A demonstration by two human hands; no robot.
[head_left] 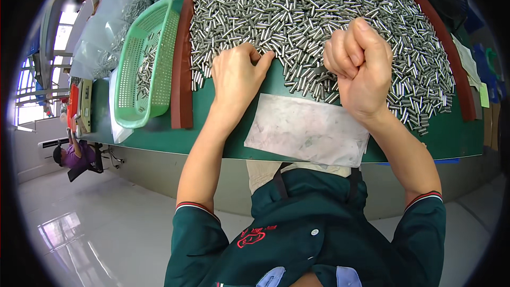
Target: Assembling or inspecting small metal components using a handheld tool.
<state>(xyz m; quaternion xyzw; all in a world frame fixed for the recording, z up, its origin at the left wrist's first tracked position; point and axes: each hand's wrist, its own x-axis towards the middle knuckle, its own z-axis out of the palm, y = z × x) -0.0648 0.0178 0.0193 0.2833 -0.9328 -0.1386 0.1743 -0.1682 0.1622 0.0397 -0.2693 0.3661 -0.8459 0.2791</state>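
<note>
Two hands [236, 74], countless metal pins [297, 16], one basket [143, 64]

A factory sorting bench: a heap of small silver metal pins [319, 16] on a green-topped worktable [223, 127], bagged pins [114, 32] far left.

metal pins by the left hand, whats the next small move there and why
Probably a short drag of a few pins toward the near edge. The left hand rests with curled fingers at the near edge of the heap of small metal pins, beside the grey sheet. The right hand is a raised closed fist; what it holds is hidden.
</note>
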